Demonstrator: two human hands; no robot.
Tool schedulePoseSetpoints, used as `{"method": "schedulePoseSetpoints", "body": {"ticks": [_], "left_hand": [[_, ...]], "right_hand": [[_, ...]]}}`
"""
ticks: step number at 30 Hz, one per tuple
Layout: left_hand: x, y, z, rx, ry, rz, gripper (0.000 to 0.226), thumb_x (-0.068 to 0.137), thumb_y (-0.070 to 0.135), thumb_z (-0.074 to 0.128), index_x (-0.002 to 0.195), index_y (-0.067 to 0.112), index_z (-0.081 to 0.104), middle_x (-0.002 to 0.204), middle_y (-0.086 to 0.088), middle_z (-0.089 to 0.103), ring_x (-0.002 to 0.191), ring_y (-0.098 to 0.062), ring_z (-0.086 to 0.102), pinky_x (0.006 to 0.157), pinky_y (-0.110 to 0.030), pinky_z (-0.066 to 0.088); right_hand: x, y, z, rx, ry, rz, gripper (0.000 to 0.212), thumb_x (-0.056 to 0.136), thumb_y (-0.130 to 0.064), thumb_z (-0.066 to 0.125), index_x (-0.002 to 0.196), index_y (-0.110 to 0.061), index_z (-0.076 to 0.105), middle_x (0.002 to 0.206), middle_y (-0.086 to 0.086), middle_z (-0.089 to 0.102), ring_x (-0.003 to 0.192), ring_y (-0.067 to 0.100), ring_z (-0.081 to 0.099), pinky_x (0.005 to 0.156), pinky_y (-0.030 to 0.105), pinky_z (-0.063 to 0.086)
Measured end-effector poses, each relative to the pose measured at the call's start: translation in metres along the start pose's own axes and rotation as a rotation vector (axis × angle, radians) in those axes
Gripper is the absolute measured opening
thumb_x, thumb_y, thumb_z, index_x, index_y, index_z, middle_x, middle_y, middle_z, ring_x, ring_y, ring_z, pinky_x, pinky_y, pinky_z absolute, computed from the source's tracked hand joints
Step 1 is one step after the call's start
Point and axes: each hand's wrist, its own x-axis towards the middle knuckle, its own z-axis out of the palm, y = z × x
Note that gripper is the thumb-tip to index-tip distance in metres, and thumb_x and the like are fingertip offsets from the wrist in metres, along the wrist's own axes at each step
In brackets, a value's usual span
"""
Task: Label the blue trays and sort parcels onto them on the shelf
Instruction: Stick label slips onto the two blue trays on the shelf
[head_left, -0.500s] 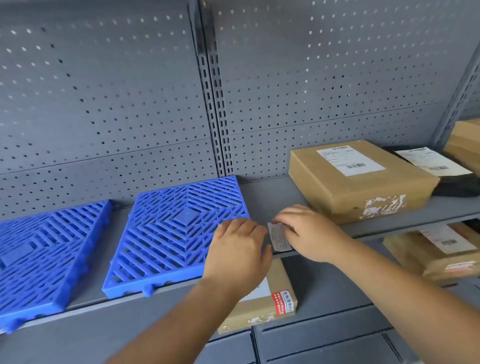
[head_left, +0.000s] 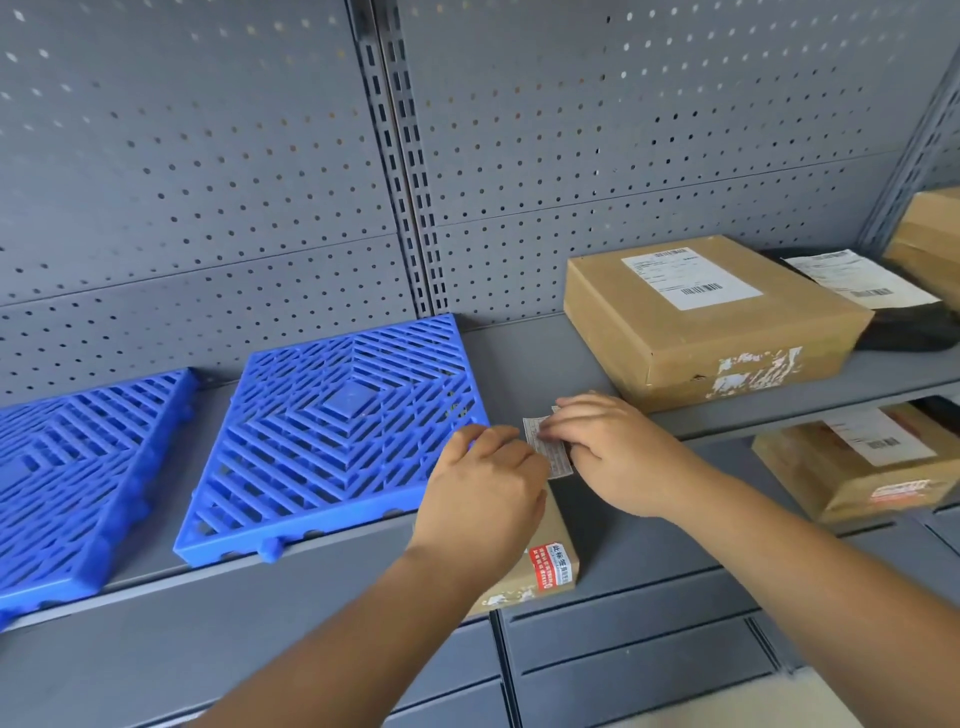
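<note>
Your bare forearms reach forward and converge, hands nearly touching. Your right hand (head_left: 613, 452) pinches the label (head_left: 548, 449) with curled fingers; your left hand (head_left: 488, 483) shows its back (fingers curled, grip hidden).

Grey shelf (head_left: 524, 358) is holding a blue tray (head_left: 332, 431), second blue tray (head_left: 78, 467) lower left, cardboard box (head_left: 701, 332), black parcel (head_left: 914, 327) right.

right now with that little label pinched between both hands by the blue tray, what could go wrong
The label is small and pinched between the left hand and right hand; it could fold or stick to the fingers. The blue tray is open lattice with little flat surface, so it may bond poorly. That tray sits at the front edge of the shelf; a hard press might shove it off.
</note>
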Motion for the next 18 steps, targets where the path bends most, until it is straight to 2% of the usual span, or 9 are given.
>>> {"method": "schedulePoseSetpoints", "body": {"ticks": [6, 11, 13, 15, 18], "left_hand": [[0.003, 0.007, 0.001, 0.038, 0.028, -0.003, 0.007, 0.077, 0.024, 0.079, 0.078, 0.021, 0.072, 0.08, 0.004, 0.069, 0.089, -0.024, 0.067, 0.09, -0.04, 0.051], [0.004, 0.009, 0.002, 0.079, 0.088, -0.011, 0.011, 0.078, 0.016, 0.081, 0.074, 0.022, 0.072, 0.073, 0.007, 0.067, 0.081, -0.023, 0.064, 0.078, -0.034, 0.048], [0.004, 0.009, 0.0, 0.072, 0.114, -0.021, 0.011, 0.079, 0.015, 0.08, 0.076, 0.024, 0.074, 0.073, 0.009, 0.068, 0.081, -0.022, 0.064, 0.076, -0.033, 0.047], [0.004, 0.009, -0.004, 0.032, 0.161, -0.047, 0.009, 0.084, 0.017, 0.076, 0.077, 0.023, 0.074, 0.073, 0.008, 0.07, 0.081, -0.022, 0.066, 0.074, -0.034, 0.046], [0.004, 0.009, -0.012, -0.08, 0.23, -0.126, 0.006, 0.087, 0.018, 0.074, 0.082, 0.021, 0.075, 0.073, 0.006, 0.071, 0.081, -0.024, 0.067, 0.072, -0.038, 0.048]], "right_hand": [[-0.011, 0.002, -0.001, 0.053, 0.012, -0.036, 0.047, 0.091, 0.006, 0.046, 0.122, -0.015, 0.073, 0.13, 0.0, 0.067, 0.136, 0.021, 0.047, 0.118, 0.034, 0.026], [-0.018, 0.001, -0.004, 0.068, 0.02, -0.031, 0.044, 0.086, -0.004, 0.046, 0.118, -0.016, 0.075, 0.124, -0.002, 0.069, 0.133, 0.021, 0.049, 0.12, 0.032, 0.023], [-0.021, -0.002, -0.006, 0.074, 0.044, -0.056, 0.043, 0.082, -0.006, 0.045, 0.109, -0.015, 0.077, 0.112, -0.002, 0.072, 0.122, 0.024, 0.056, 0.115, 0.031, 0.03], [-0.023, -0.002, -0.006, 0.089, 0.082, -0.083, 0.035, 0.084, -0.002, 0.049, 0.101, -0.015, 0.077, 0.1, -0.002, 0.072, 0.108, 0.024, 0.06, 0.105, 0.038, 0.043], [-0.022, -0.005, -0.006, 0.169, 0.174, -0.048, 0.019, 0.089, -0.011, 0.061, 0.099, -0.019, 0.075, 0.093, 0.001, 0.071, 0.104, 0.02, 0.06, 0.092, 0.039, 0.048]]}}
